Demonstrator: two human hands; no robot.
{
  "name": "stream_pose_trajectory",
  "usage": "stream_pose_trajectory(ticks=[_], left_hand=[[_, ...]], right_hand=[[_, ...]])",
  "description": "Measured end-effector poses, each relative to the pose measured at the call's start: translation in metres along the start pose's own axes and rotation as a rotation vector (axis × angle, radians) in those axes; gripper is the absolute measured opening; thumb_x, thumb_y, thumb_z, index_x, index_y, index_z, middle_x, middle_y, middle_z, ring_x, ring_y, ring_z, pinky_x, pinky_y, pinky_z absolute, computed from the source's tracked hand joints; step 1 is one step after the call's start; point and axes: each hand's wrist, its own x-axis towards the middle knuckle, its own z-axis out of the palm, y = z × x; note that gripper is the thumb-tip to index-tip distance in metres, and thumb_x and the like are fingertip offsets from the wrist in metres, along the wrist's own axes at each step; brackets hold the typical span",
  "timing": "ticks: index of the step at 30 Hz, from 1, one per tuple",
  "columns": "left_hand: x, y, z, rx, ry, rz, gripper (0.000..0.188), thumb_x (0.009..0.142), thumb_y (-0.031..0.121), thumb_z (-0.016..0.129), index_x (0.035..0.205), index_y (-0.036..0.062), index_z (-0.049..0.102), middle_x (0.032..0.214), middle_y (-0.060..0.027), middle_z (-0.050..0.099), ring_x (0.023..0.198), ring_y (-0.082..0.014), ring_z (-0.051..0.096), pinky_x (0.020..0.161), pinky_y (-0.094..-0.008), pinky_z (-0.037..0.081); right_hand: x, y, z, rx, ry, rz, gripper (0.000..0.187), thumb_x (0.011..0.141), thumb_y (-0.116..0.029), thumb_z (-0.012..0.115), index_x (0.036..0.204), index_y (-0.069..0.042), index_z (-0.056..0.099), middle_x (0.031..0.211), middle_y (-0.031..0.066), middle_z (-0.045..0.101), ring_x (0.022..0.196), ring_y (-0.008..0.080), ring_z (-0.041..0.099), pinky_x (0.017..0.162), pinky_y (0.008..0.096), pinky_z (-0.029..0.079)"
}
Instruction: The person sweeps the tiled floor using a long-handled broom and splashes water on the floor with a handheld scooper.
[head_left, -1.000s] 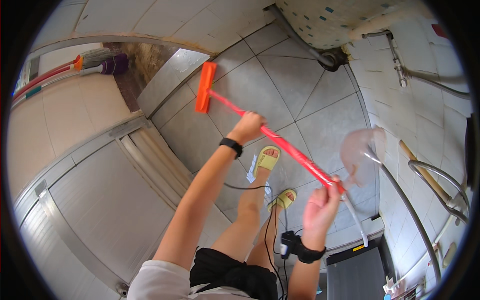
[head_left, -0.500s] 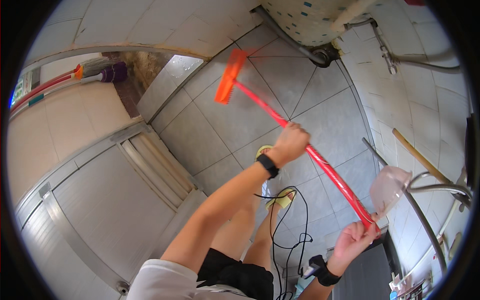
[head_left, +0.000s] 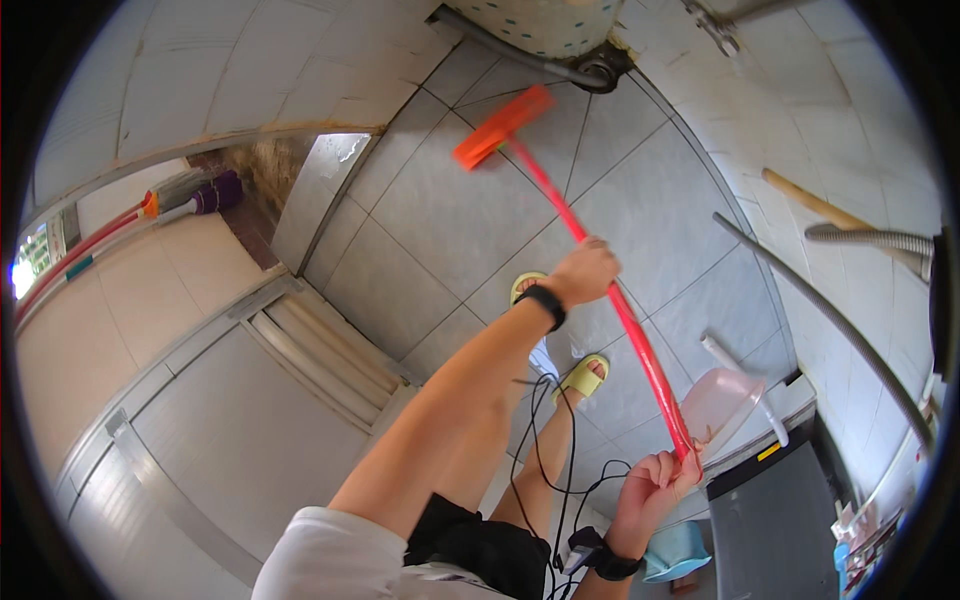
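Observation:
A long-handled floor brush [head_left: 555, 195] with a red pole and a flat orange head [head_left: 503, 127] slants across the view, its blurred head over the grey floor tiles. Partway down the pole my left hand [head_left: 585, 272] is closed around it. My right hand [head_left: 655, 485] grips the pole's near end, fingers curled. Right beside those fingers is a translucent pink dipper [head_left: 725, 400]; its handle is hidden, so how the hand holds it does not show. Both wrists wear black bands.
Black cables [head_left: 560, 455] dangle in front of my legs, above my yellow slippers [head_left: 583, 376]. A grey hose [head_left: 820, 310] leans along the right wall. Near my right arm are a light-blue tub [head_left: 677, 552] and a dark grey box [head_left: 775, 525]. Two mops [head_left: 190, 200] lie at the left.
The brush head has swung rightward and turned. My right hand has moved left with the pole end and the pink dipper. The view has shifted, and the blue tub shows more.

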Motion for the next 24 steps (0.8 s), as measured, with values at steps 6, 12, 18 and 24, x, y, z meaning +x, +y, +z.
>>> stream_pose_trajectory(ticks=[6,12,18,24], left_hand=[[0.051,0.083,0.019,0.18,-0.289,0.224,0.007,0.061,0.015,0.055,0.055,0.0121,0.058,0.059,-0.0016,0.057,0.065,-0.0185,0.055,0.062,-0.0279,0.041],[-0.024,0.15,0.046,0.196,-0.463,0.339,0.011,0.065,0.017,0.055,0.056,0.0143,0.059,0.06,-0.0015,0.058,0.061,-0.0173,0.056,0.06,-0.0285,0.04],[-0.121,0.225,0.114,0.045,-0.549,0.394,0.01,0.061,0.017,0.056,0.053,0.0122,0.058,0.058,-0.005,0.057,0.06,-0.0204,0.056,0.055,-0.0322,0.041],[-0.215,0.314,0.187,-0.055,-0.58,0.391,0.009,0.06,0.014,0.056,0.052,0.0101,0.058,0.054,-0.006,0.054,0.059,-0.0231,0.054,0.05,-0.0348,0.04]], right_hand=[[-0.016,-0.019,-0.083,0.473,0.081,0.039,0.016,0.083,-0.012,0.047,0.098,-0.011,0.051,0.054,-0.0061,0.032,0.042,0.0015,0.029,0.038,0.0125,0.026],[-0.053,-0.038,-0.204,0.281,0.089,-0.035,0.019,0.083,-0.024,0.049,0.097,-0.013,0.053,0.066,-0.0089,0.049,0.042,0.0014,0.028,0.036,0.0132,0.024],[-0.121,-0.039,-0.317,0.125,0.405,0.069,0.018,0.081,-0.026,0.05,0.095,-0.014,0.052,0.073,-0.0083,0.052,0.04,0.0019,0.026,0.034,0.0148,0.022],[-0.174,-0.05,-0.4,-0.035,0.72,-0.181,0.018,0.079,-0.022,0.052,0.092,-0.01,0.048,0.056,-0.0054,0.039,0.039,0.0017,0.03,0.034,0.0139,0.023]])
